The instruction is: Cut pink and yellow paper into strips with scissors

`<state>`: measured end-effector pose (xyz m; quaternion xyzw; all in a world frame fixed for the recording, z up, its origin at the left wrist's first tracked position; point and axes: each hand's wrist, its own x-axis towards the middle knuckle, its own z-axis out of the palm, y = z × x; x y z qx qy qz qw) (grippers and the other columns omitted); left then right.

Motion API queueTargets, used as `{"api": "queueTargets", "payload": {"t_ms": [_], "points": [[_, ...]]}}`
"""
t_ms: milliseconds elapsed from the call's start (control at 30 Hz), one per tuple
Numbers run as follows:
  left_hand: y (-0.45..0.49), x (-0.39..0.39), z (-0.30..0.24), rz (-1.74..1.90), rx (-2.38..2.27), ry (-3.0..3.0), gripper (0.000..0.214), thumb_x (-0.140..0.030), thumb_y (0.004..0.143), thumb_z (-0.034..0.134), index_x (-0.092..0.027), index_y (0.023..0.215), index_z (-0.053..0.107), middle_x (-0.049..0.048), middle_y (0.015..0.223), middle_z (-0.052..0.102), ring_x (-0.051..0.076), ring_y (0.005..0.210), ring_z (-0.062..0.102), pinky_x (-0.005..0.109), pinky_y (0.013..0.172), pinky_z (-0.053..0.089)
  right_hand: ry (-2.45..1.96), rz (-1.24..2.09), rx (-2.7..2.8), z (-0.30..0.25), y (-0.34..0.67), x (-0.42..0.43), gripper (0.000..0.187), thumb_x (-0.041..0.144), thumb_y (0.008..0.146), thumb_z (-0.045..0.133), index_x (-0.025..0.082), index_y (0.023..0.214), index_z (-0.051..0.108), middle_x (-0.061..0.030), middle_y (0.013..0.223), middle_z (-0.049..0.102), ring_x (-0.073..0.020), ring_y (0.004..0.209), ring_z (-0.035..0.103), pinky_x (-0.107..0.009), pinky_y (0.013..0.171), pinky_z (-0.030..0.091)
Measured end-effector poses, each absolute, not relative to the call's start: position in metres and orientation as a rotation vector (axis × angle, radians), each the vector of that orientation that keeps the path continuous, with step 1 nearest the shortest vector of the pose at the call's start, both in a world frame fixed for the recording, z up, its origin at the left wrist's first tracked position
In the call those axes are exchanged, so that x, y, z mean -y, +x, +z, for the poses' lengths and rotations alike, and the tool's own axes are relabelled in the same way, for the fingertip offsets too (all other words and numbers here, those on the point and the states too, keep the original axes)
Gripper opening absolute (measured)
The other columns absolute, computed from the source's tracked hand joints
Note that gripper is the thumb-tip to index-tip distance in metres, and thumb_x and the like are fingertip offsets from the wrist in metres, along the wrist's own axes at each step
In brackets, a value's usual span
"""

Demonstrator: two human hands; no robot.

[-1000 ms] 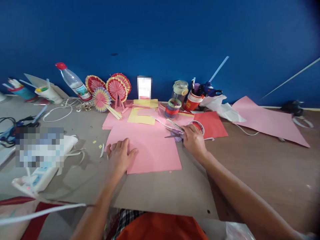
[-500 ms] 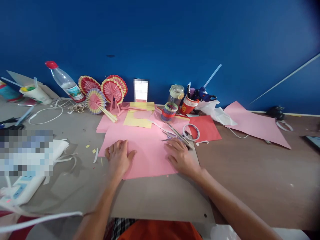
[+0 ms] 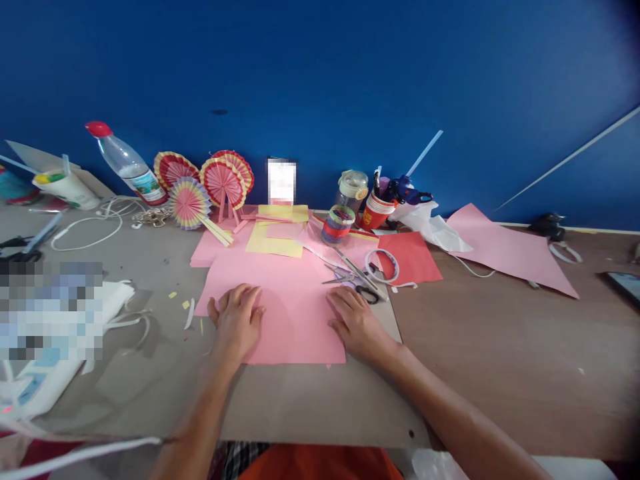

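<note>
Your left hand (image 3: 235, 323) and right hand (image 3: 357, 325) each lie palm-down on the near half of the large pink paper sheet (image 3: 295, 300), grip spread and pinching nothing. This flat pressure likely keeps the sheet from sliding on the grey worktop (image 3: 310, 400). The dark-handled metal scissors (image 3: 357, 277) lie free just beyond your right fingertips.

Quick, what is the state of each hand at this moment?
Left hand: open, flat on the large pink paper sheet, holding nothing.
Right hand: open, flat on the same sheet, holding nothing.
</note>
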<state>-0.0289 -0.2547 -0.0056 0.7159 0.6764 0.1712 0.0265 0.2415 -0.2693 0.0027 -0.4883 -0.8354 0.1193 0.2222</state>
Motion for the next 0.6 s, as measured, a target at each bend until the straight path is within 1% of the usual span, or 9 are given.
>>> {"api": "queueTargets", "payload": {"t_ms": [133,200,267,367,433,467,500,533,600], "points": [[-0.032,0.254,-0.008,0.518,-2.054,2.239,0.032,-0.027,0.086,0.05,-0.029,0.115,0.061,0.0076,0.121,0.061,0.03,0.112,0.052,0.063,0.108,0.014,-1.347,0.356,2.244,-0.002,0.239,0.268,0.04,0.01,0.082,0.051,0.013,0.122,0.054,-0.0142,0.113,0.059,-0.0273,0.105,0.051,-0.048,0.091,0.045],[-0.032,0.254,-0.009,0.534,-2.035,2.234,0.033,-0.027,0.086,0.05,-0.028,0.117,0.061,0.0085,0.117,0.062,0.03,0.111,0.053,0.061,0.109,0.016,-1.366,0.369,2.157,-0.004,0.238,0.268,0.04,0.009,0.082,0.048,0.014,0.121,0.055,-0.0131,0.106,0.061,-0.0263,0.099,0.054,-0.046,0.087,0.047],[-0.032,0.254,-0.009,0.588,-2.008,2.214,0.035,-0.028,0.086,0.05,-0.027,0.12,0.059,0.0098,0.118,0.061,0.031,0.113,0.052,0.059,0.109,0.018,-1.382,0.424,2.049,-0.004,0.238,0.267,0.042,0.008,0.08,0.046,0.015,0.12,0.056,-0.0116,0.101,0.062,-0.0255,0.096,0.055,-0.045,0.085,0.048],[-0.033,0.252,-0.008,0.753,-1.988,2.116,0.048,-0.032,0.086,0.052,-0.026,0.133,0.046,0.0125,0.131,0.054,0.032,0.124,0.044,0.059,0.109,0.018,-1.342,0.589,1.893,0.001,0.24,0.265,0.046,0.007,0.077,0.044,0.019,0.12,0.054,-0.0098,0.105,0.061,-0.0234,0.1,0.057,-0.042,0.088,0.048],[-0.034,0.251,-0.006,0.876,-1.941,1.989,0.06,-0.036,0.084,0.055,-0.025,0.14,0.036,0.0124,0.131,0.054,0.032,0.127,0.043,0.06,0.11,0.016,-1.3,0.693,1.778,0.009,0.245,0.262,0.048,0.01,0.078,0.046,0.02,0.125,0.049,-0.0085,0.106,0.06,-0.0206,0.099,0.058,-0.038,0.087,0.049],[-0.034,0.25,-0.004,0.934,-1.898,1.903,0.063,-0.038,0.083,0.056,-0.025,0.141,0.033,0.0115,0.126,0.058,0.031,0.124,0.046,0.059,0.109,0.019,-1.285,0.729,1.718,0.013,0.248,0.261,0.051,0.012,0.079,0.046,0.02,0.129,0.046,-0.0071,0.102,0.06,-0.0187,0.093,0.058,-0.036,0.083,0.05],[-0.034,0.25,-0.001,0.99,-1.838,1.805,0.063,-0.038,0.083,0.057,-0.024,0.14,0.034,0.01,0.119,0.061,0.028,0.117,0.051,0.056,0.108,0.025,-1.274,0.753,1.661,0.018,0.25,0.259,0.054,0.014,0.08,0.048,0.021,0.133,0.041,-0.0052,0.097,0.059,-0.0169,0.087,0.058,-0.033,0.079,0.051],[-0.034,0.25,0.001,1.042,-1.764,1.702,0.06,-0.038,0.082,0.057,-0.023,0.136,0.038,0.0082,0.11,0.064,0.026,0.109,0.056,0.052,0.104,0.033,-1.265,0.766,1.612,0.023,0.253,0.257,0.058,0.016,0.081,0.049,0.022,0.137,0.036,-0.0032,0.092,0.057,-0.0154,0.081,0.057,-0.031,0.074,0.051],[-0.033,0.25,0.005,1.16,-1.601,1.518,0.043,-0.039,0.082,0.057,-0.02,0.121,0.051,0.0056,0.097,0.065,0.021,0.094,0.061,0.042,0.092,0.045,-1.244,0.751,1.549,0.036,0.258,0.253,0.062,0.019,0.081,0.051,0.022,0.14,0.032,-0.0007,0.086,0.055,-0.0139,0.074,0.055,-0.028,0.068,0.051]]}}
